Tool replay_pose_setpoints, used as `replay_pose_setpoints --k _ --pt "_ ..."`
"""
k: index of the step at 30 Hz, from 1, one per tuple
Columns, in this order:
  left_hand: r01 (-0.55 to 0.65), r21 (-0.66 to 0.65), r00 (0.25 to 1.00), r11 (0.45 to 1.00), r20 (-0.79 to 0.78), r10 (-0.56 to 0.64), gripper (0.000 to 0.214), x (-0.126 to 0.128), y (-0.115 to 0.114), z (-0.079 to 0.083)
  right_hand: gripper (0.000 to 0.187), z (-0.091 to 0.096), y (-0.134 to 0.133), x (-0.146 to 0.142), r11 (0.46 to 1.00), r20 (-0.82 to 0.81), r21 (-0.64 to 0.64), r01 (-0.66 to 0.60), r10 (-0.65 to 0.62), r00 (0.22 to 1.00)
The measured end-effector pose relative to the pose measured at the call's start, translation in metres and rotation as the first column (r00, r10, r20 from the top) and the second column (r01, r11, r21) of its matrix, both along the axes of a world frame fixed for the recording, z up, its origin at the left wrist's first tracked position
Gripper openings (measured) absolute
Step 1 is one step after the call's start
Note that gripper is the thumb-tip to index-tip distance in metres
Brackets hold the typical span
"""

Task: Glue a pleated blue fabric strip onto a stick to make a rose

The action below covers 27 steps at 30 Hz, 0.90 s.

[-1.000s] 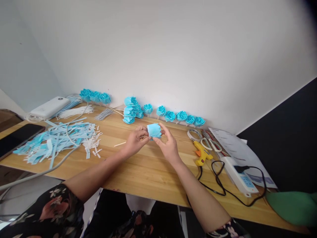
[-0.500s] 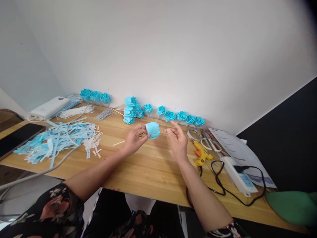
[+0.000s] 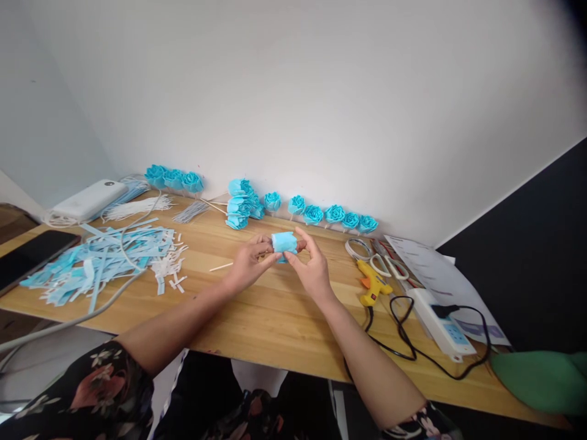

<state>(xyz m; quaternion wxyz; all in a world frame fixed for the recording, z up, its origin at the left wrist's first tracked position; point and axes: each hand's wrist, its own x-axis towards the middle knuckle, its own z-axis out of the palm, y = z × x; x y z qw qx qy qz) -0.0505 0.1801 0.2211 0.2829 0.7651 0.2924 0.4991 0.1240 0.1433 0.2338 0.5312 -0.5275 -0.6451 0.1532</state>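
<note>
Blue paper flower (image 3: 285, 242) lies sideways between both hands; left hand (image 3: 250, 264) and right hand (image 3: 310, 267) fingers pinch it, stick (image 3: 222, 267) pointing left.

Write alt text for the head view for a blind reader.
A person's left hand and right hand hold a small blue roll over a wooden table. Blue flowers line the wall; cut strips lie left, a yellow glue gun right.

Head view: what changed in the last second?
The right hand let go of the blue paper flower, swung right, then came back and pinches it again. The left hand kept its hold throughout. Glue gun, finished flowers along the wall and scrap pile stayed put.
</note>
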Motion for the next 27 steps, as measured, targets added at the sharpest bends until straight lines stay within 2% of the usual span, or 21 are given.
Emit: replay_pose_setpoints --k 5,10,18,21,23,27 --pt "-0.035 0.019 0.999 0.999 0.022 0.034 0.030 0.003 0.003 -0.004 0.051 -0.002 -0.002 -0.007 1.000 -0.020 -0.005 0.016 -0.016 1.000" --pt "-0.045 0.036 0.999 0.998 0.005 0.045 0.039 0.003 0.003 -0.001 0.047 -0.001 -0.003 -0.009 0.999 -0.052 0.013 0.031 -0.030 0.998" --pt "-0.019 0.062 1.000 0.998 -0.017 0.020 0.035 -0.001 0.003 0.001 0.041 0.002 0.003 0.008 0.994 -0.154 -0.064 -0.093 0.082 0.985" --pt "-0.053 0.113 0.997 0.992 -0.040 0.058 0.032 -0.002 0.006 -0.002 0.042 0.005 0.003 0.013 0.999 -0.226 -0.029 -0.024 0.017 0.974" --pt "-0.068 0.160 0.994 0.985 -0.075 0.081 0.028 -0.003 0.007 -0.004 0.044 0.006 0.002 0.014 0.999 -0.190 0.036 -0.002 0.009 0.982" --pt "-0.066 0.238 0.988 0.969 -0.123 0.098 0.022 -0.003 0.008 -0.007 0.051 0.006 -0.002 0.010 0.991 0.037 0.107 -0.077 0.073 0.997"
